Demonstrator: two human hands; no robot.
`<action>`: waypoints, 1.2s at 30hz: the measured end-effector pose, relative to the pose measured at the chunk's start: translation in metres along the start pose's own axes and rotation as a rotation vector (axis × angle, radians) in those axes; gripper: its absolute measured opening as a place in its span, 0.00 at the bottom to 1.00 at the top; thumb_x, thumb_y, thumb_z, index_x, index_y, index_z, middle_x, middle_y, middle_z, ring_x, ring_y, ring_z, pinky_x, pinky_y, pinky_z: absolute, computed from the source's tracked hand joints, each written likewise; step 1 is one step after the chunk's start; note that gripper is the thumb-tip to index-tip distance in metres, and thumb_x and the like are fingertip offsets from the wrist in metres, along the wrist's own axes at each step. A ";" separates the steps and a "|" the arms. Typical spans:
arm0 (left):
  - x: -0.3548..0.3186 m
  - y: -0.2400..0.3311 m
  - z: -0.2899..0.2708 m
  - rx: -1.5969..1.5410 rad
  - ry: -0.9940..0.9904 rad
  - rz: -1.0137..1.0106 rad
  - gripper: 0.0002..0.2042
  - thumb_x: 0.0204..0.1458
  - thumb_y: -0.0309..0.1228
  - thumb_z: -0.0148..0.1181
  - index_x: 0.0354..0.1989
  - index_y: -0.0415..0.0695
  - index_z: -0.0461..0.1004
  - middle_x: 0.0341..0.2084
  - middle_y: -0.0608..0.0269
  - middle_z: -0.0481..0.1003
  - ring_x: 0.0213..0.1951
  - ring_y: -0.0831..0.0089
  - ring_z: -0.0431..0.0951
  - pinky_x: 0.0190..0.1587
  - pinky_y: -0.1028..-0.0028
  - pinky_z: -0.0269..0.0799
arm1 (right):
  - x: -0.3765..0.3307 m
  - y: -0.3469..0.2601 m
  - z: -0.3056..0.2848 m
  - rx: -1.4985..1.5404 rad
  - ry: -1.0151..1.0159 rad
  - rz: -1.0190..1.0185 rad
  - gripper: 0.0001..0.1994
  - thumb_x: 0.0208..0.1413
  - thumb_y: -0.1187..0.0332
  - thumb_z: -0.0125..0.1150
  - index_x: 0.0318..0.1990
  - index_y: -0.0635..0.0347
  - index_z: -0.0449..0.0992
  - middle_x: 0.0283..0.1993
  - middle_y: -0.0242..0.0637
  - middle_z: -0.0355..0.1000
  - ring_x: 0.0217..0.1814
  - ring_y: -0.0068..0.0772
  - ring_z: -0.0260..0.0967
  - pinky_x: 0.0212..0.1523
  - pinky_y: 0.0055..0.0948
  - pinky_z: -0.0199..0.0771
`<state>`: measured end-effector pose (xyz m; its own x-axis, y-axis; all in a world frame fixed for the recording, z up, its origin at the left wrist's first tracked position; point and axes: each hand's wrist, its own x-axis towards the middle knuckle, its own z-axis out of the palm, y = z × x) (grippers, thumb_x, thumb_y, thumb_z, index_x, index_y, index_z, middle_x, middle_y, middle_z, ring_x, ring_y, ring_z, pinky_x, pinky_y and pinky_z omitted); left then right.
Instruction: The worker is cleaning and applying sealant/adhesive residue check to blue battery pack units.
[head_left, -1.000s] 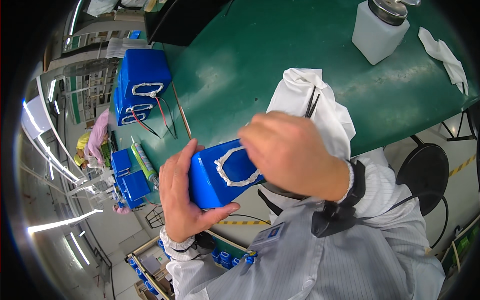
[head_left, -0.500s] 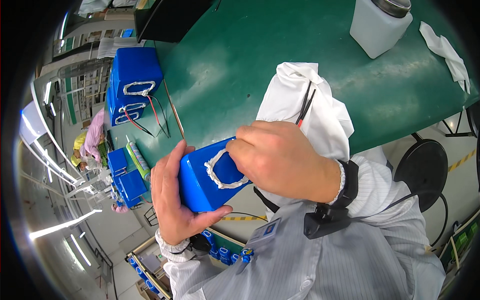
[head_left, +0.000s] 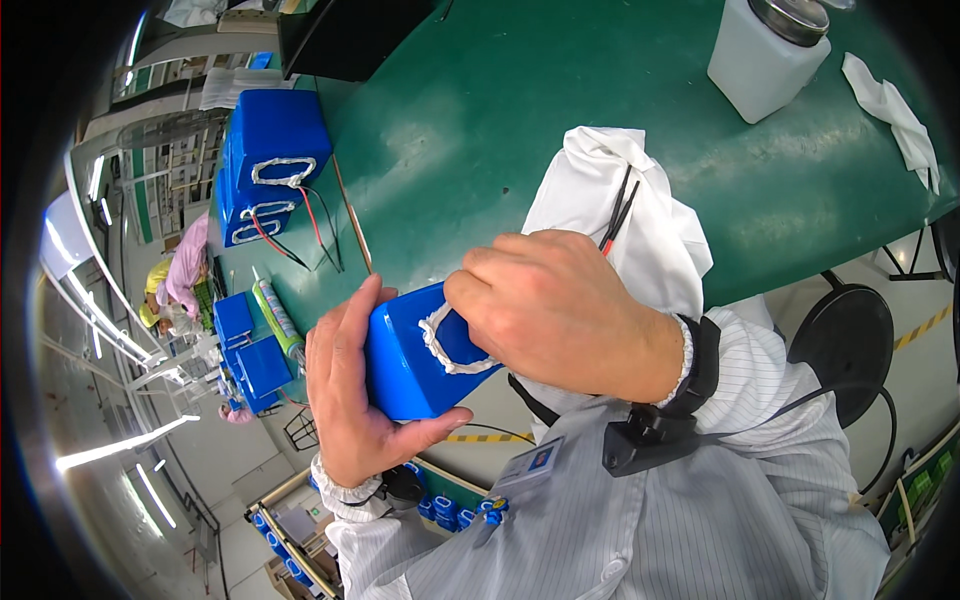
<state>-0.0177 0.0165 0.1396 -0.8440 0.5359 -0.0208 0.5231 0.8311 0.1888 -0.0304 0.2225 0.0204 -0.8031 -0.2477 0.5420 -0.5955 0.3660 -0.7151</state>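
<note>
My left hand (head_left: 345,385) grips one end of a blue shrink-wrapped battery pack (head_left: 400,372), fingers along its far side and thumb along the near edge. An uneven loop of white sealant (head_left: 437,345) lies on the pack's upper face. Over the right part of that loop my right hand (head_left: 545,318) is closed, its bent fingers against the face. Whatever its fingertips hold, if anything, is hidden. Black wires with red ends (head_left: 620,215) come out beyond my right hand, across a crumpled white cloth (head_left: 580,185) on the bench edge.
More blue packs (head_left: 280,125) with sealant loops and wires stand at the left of the green bench (head_left: 470,110). A sealant tube (head_left: 277,315) lies nearer. At the far right are a white bottle with a metal top (head_left: 765,65) and a wipe (head_left: 893,110). A black stool (head_left: 840,335) stands below.
My right hand has shifted slightly up and to the left along the sealant loop. The pack stays in my left hand, and the whole view has shifted a little.
</note>
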 end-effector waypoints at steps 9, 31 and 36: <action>0.004 0.005 0.000 -0.030 0.005 -0.012 0.58 0.29 0.60 0.82 0.68 0.35 0.66 0.50 0.48 0.78 0.50 0.51 0.78 0.55 0.56 0.70 | 0.001 0.009 0.014 0.176 0.088 0.063 0.05 0.42 0.75 0.64 0.27 0.62 0.73 0.24 0.39 0.70 0.26 0.44 0.72 0.26 0.40 0.73; 0.004 0.006 -0.001 -0.006 0.008 -0.010 0.59 0.28 0.61 0.81 0.67 0.33 0.67 0.49 0.47 0.78 0.49 0.51 0.77 0.54 0.56 0.70 | -0.034 0.012 -0.041 0.848 -0.004 0.362 0.08 0.59 0.77 0.59 0.27 0.62 0.69 0.19 0.36 0.66 0.17 0.33 0.63 0.21 0.31 0.63; 0.005 0.005 -0.002 -0.010 0.008 0.004 0.58 0.29 0.61 0.81 0.68 0.34 0.66 0.49 0.47 0.78 0.49 0.52 0.78 0.55 0.56 0.70 | -0.038 0.005 -0.028 0.464 0.121 0.159 0.26 0.45 0.87 0.58 0.56 0.65 0.74 0.53 0.46 0.71 0.42 0.38 0.74 0.36 0.35 0.75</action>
<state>-0.0200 0.0229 0.1423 -0.8426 0.5384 -0.0125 0.5256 0.8271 0.1990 -0.0023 0.2590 0.0085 -0.8925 -0.1058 0.4384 -0.4351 -0.0535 -0.8988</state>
